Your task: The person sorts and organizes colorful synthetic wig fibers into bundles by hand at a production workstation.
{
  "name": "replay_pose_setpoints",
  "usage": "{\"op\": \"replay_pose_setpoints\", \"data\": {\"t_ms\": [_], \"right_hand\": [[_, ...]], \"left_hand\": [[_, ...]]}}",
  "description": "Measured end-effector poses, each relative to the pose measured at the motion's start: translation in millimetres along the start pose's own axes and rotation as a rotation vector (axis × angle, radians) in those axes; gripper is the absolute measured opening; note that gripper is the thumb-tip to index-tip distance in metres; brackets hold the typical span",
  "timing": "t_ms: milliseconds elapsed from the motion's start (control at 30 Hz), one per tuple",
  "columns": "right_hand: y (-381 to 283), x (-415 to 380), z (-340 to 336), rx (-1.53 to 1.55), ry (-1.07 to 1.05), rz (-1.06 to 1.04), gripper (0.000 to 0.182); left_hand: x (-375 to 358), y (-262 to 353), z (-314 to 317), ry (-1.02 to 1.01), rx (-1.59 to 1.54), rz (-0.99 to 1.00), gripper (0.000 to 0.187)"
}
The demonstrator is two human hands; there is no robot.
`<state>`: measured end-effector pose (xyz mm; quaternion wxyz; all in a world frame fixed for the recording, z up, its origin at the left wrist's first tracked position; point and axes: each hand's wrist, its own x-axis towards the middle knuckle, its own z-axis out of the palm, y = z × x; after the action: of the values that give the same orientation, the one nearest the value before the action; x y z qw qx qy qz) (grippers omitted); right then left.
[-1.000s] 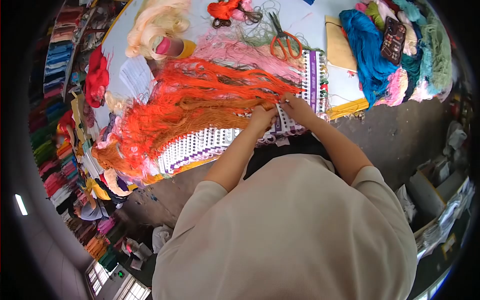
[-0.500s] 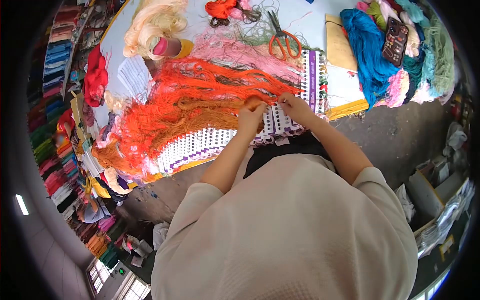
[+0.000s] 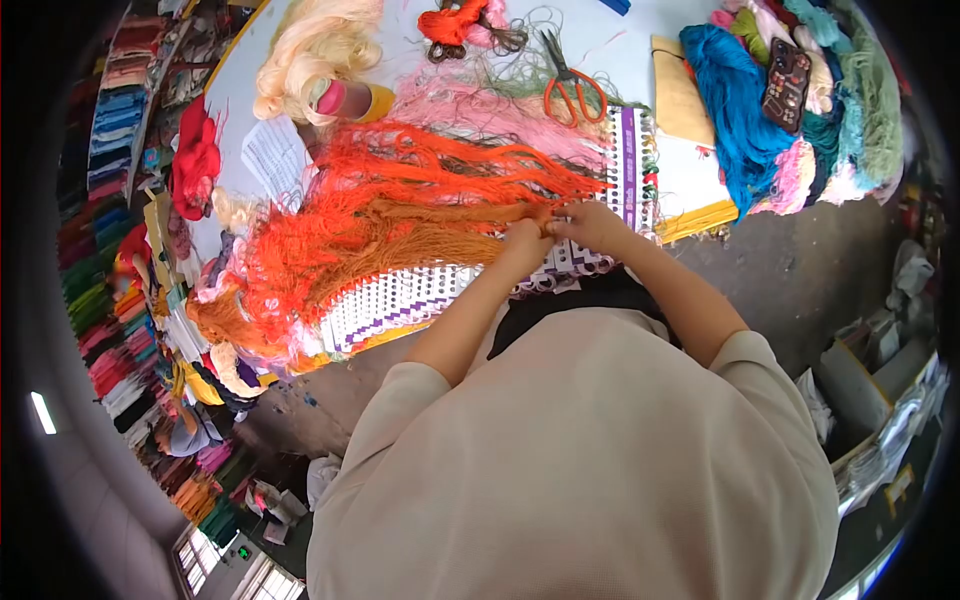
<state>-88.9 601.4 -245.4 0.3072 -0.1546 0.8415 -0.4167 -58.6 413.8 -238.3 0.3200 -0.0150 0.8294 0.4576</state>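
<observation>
My left hand [image 3: 525,245] is closed on the end of a brown-orange thread bundle [image 3: 430,212], which trails left over the table. Touching it from the right, my right hand [image 3: 590,227] has its fingers pinched together at the same end of the thread. Beneath my hands lie white punched cards [image 3: 400,292] with purple print. Red-orange threads [image 3: 400,160] spread out beyond the brown ones, their right ends at another card with a purple strip [image 3: 628,165]. Pink threads [image 3: 500,112] lie farther back.
Orange-handled scissors [image 3: 573,92] lie behind the cards. A thread cone [image 3: 345,99], cream skeins [image 3: 305,50] and a printed sheet [image 3: 273,160] are at the left. On the right are a brown envelope [image 3: 683,90], blue skeins [image 3: 735,110] and a phone [image 3: 787,85].
My left hand has moved right and slightly down, and my right hand slightly left and down. They now meet at the brown thread's end. The view has shifted a little.
</observation>
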Motion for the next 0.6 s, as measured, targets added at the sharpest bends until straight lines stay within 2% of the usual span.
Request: {"op": "replay_pose_setpoints", "data": {"t_ms": [33,67,100,200,233,267,300,367,433,467,533,600], "right_hand": [[-11,-4,-6,-0.005,0.003,0.001,0.034],[-21,-10,-11,-0.139,-0.031,0.059,0.038],[-31,-14,-14,-0.271,-0.064,0.117,0.042],[-34,-12,-9,-0.338,-0.095,0.233,0.047],[-33,-12,-6,-0.326,-0.089,0.241,0.047],[-34,-13,-5,-0.314,-0.071,0.246,0.045],[-37,-15,-4,-0.303,-0.054,0.251,0.044],[-38,-16,-2,-0.306,-0.039,0.255,0.042],[-38,-17,2,-0.309,-0.03,0.256,0.042],[-35,-18,6,-0.305,-0.018,0.261,0.044],[-37,-20,10,-0.265,0.017,0.267,0.046],[-53,-25,8,-0.069,0.091,0.24,0.044]], "left_hand": [[-3,5,-9,0.176,0.336,0.19,0.021],[-7,9,-23,0.208,0.275,0.111,0.024],[-16,23,-48,0.163,0.084,-0.017,0.023],[-52,32,-136,0.096,-0.624,-0.313,0.023],[-67,39,-161,0.247,-0.674,-0.295,0.022],[-80,34,-189,0.319,-0.809,-0.195,0.02],[-88,11,-224,0.275,-0.986,-0.12,0.019],[-110,-13,-276,0.496,-1.163,0.125,0.019],[-125,22,-283,0.955,-0.978,0.017,0.024],[-130,7,-290,0.964,-0.832,-0.042,0.03],[-143,27,-278,0.691,-0.788,-0.139,0.035],[-138,37,-246,0.416,-0.86,-0.131,0.041]]}}
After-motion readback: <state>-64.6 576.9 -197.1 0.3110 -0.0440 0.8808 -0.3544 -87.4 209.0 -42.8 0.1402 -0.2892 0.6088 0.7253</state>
